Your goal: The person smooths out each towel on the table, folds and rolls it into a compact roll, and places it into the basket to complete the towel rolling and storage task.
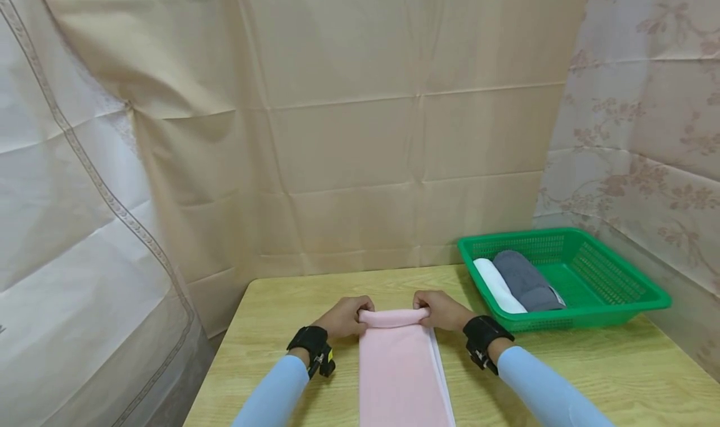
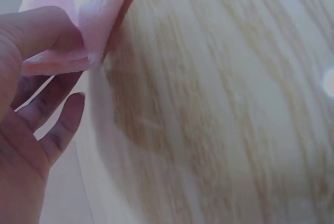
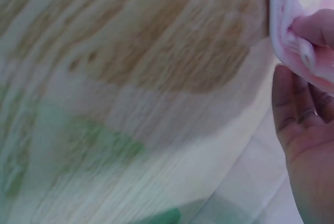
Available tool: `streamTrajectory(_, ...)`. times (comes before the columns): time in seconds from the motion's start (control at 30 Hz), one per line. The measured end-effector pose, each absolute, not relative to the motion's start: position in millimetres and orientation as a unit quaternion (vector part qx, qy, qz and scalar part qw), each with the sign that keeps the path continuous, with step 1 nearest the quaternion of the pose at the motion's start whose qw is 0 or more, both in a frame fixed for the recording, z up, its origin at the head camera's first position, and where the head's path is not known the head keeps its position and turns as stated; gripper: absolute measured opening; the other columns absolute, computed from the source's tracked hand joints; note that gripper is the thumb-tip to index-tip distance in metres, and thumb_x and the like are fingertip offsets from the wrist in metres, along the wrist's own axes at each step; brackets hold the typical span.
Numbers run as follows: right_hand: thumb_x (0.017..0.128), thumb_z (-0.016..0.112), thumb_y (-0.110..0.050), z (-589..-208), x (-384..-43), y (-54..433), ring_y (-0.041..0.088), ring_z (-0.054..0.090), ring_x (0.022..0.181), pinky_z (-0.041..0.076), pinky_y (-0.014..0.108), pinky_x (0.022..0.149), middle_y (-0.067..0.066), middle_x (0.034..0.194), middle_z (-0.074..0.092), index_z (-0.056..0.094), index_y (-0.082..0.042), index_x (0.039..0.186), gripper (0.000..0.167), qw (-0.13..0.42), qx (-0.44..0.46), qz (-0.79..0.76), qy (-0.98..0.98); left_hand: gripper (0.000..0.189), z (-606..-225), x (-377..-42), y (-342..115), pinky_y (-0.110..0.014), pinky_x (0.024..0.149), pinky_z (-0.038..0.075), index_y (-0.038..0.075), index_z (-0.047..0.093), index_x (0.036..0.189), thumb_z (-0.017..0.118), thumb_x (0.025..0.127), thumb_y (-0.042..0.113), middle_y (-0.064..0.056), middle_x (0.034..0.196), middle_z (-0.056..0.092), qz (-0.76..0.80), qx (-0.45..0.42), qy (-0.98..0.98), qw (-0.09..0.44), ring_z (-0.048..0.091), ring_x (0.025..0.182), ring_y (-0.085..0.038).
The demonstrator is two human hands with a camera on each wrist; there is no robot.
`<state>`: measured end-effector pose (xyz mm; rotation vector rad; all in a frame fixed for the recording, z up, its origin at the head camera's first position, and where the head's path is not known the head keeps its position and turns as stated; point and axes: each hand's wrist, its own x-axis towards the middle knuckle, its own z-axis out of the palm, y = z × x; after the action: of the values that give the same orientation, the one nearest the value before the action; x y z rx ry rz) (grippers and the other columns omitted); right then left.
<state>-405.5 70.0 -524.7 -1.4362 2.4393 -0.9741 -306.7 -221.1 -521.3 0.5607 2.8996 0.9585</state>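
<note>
A pink towel [image 1: 396, 371], folded into a long strip with a white edge along its right side, lies on the table. Its far end is turned over into a small roll [image 1: 394, 317]. My left hand [image 1: 345, 316] pinches the left end of that roll, and my right hand [image 1: 444, 311] pinches the right end. In the left wrist view the thumb and index finger grip the towel corner [image 2: 99, 10], while the little finger stays off it. The right wrist view shows the thumb [image 3: 315, 28] pressing into the layered towel edge, with fingers beneath.
A green plastic basket [image 1: 607, 314] stands at the back right of the wooden table [image 1: 281, 302]. Inside it lie a rolled white towel [image 1: 497, 286] and a rolled grey towel [image 1: 525, 280]. A beige cloth [image 1: 349, 145] hangs behind the table, and a floral cloth hangs on the right.
</note>
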Motion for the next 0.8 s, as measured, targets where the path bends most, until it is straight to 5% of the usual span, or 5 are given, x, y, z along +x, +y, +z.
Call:
streamTrajectory(0.43,0.072,0.081,0.014,-528.0,-404.6,69.1,0.011,0.047,0.08,0.043,0.027,0.07,-0.008,0.085,0.053,0.059,-0.017,0.089,0.042,-0.001,-0.524,-0.299,0.797,0.03,-524.1,-303.7,-226.9,-0.022,0.068,0.047,0.023,0.066,0.092,0.074,0.086,-0.005,0.009,0.089,0.061,0.31,0.176,0.934,-0.009,0.052,0.078,-0.008)
streamTrajectory(0.8,0.07,0.08,0.017,-533.8,-404.2,70.5,0.008,0.048,0.08,0.044,0.025,0.071,-0.009,0.086,0.052,0.061,-0.021,0.082,0.044,-0.013,-0.548,-0.283,0.787,0.028,-525.7,-298.8,-228.7,-0.022,0.069,0.049,0.022,0.069,0.087,0.077,0.086,-0.005,0.009,0.092,0.063,0.29,0.2,0.936,-0.028,0.054,0.079,-0.007)
